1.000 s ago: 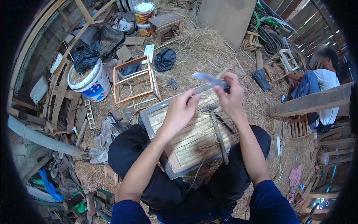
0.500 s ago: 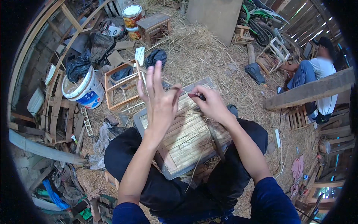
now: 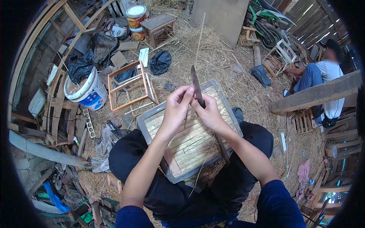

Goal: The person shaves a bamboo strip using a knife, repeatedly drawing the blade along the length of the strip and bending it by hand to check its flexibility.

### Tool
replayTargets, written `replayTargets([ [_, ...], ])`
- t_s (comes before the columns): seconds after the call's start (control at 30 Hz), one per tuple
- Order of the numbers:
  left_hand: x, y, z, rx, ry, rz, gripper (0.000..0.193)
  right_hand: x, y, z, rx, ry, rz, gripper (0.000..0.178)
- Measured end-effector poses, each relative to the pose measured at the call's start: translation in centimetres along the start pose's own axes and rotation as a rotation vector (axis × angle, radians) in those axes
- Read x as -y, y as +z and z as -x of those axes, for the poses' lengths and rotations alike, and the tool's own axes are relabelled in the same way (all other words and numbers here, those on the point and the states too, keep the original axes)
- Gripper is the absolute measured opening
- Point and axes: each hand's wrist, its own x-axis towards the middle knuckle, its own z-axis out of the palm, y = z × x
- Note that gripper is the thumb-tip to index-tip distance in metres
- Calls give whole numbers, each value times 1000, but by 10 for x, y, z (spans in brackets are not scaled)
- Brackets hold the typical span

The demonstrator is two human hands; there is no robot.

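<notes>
My right hand (image 3: pixel 209 113) is closed round the dark handle of a knife (image 3: pixel 195 81), whose worn blade points up and away from me. Against the blade, my left hand (image 3: pixel 176 108) pinches a thin pale strip (image 3: pixel 200 38), perhaps bamboo or straw. Its long end rises past the knife tip, and a short end hangs below my fingers. Under both hands lies a grey-framed panel (image 3: pixel 225 99) filled with pale slats, at my knees. A dark stick (image 3: pixel 221 149) and a thin curled fibre (image 3: pixel 201 167) rest across its right side.
Left stand a small wooden frame (image 3: pixel 130 102) and a white bucket (image 3: pixel 99 93) topped with a black bag. A stool (image 3: pixel 159 22) and stacked paint pails (image 3: pixel 136 21) are farther back. At right, a person (image 3: pixel 329 72) sits behind a thick beam (image 3: pixel 315 94). Straw litters the floor.
My left hand has come down and its raised fingers have folded in beside my right hand. The knife has swung from sideways to upright, and the strip now stands up beyond it.
</notes>
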Motion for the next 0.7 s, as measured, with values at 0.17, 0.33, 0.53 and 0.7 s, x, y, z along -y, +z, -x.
replayTargets([
  [0.17, -10, 0, -1, -89, 22, 95, 30, 32, -8, -3, -52, 174, 19, 31],
  [0.33, -5, -5, -2, -41, -40, 190, 26, 25, -13, -6, -135, 3, 91, 32],
  [0.53, -5, 14, 9, -108, -79, 55, 23, 19, -12, -3, -41, -11, 202, 43],
  [0.7, -11, 10, 10, -43, -148, 161, 23, 25, -20, -5, -25, -33, 173, 64],
])
